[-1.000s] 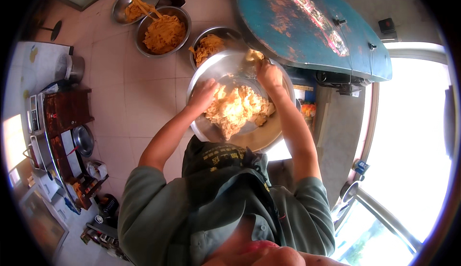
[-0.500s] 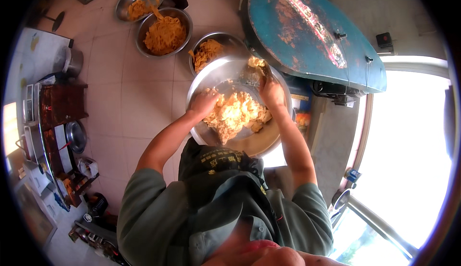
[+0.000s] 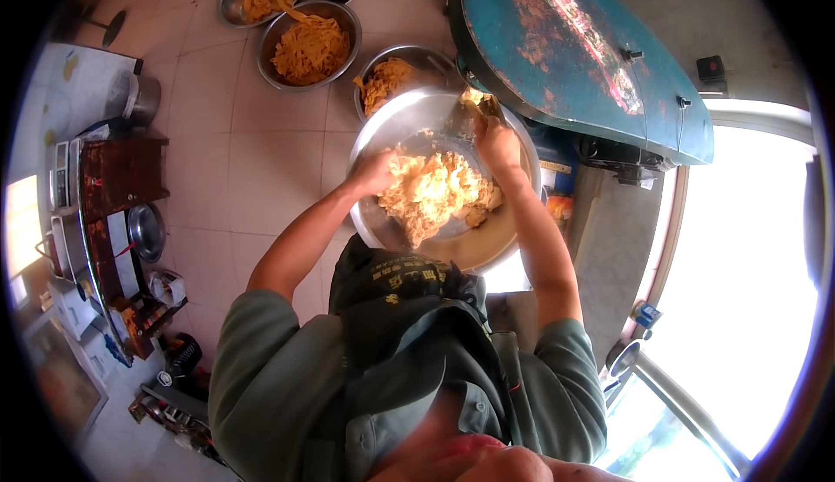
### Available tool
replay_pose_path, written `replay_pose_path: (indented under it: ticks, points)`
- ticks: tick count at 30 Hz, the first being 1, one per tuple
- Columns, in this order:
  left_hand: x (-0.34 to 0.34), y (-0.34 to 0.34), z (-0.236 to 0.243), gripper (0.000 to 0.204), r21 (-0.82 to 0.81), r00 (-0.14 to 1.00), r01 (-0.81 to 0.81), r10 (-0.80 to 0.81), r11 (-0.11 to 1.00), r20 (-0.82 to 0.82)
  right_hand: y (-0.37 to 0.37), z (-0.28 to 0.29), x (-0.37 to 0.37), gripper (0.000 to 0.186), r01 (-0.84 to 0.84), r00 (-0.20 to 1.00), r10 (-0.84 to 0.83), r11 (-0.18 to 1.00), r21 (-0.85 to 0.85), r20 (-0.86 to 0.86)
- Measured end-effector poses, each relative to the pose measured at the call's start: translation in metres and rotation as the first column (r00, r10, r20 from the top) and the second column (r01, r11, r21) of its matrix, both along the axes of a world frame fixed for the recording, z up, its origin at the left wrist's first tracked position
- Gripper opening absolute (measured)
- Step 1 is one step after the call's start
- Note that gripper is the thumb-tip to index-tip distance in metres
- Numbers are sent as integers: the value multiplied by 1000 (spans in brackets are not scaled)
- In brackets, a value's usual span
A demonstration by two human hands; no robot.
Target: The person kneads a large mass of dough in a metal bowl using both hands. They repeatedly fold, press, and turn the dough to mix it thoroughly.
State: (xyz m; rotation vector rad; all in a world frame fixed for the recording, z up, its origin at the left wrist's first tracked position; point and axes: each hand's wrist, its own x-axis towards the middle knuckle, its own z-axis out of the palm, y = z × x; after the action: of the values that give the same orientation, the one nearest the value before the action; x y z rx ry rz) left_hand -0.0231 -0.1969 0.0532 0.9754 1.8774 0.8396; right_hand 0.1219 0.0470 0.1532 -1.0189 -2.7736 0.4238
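Observation:
A big crumbly lump of yellow dough (image 3: 439,190) lies in a wide metal basin (image 3: 487,247) in front of me. My left hand (image 3: 374,173) is at the lump's left edge, its fingers closed against the dough and partly hidden. On the basin's far right side, my right hand (image 3: 497,147) grips a dark, flat tool (image 3: 489,110) whose kind I cannot make out. Yellow dough (image 3: 474,97) clings to the tool's far end. Smaller bits of dough stick to the basin's inner wall.
Beyond the basin stand metal bowls with orange-yellow strips: one close by (image 3: 387,82), one farther left (image 3: 310,50), another behind it (image 3: 261,3). A worn teal machine housing (image 3: 574,56) borders the basin at right. Far left is a brown wooden cabinet (image 3: 126,173).
The whole view has shifted slightly, so the scene sits a little higher and farther right. Both hands stay at nearly the same places on the dough and the tool.

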Motion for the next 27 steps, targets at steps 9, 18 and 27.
replay_pose_path:
  ticks: [9,18,27]
  points:
    - [47,-1,44,44,127,946,184,-140,975,-294,13,-5,-6,34,31,998,-32,999,23,52]
    - [69,14,66,41,423,996,85,-90,902,-9,16,-3,-8,28,38,999,-38,999,1,5]
    - [78,4,-11,45,129,900,-165,95,978,426,-20,25,74,31,-181,983,172,961,-207,-60]
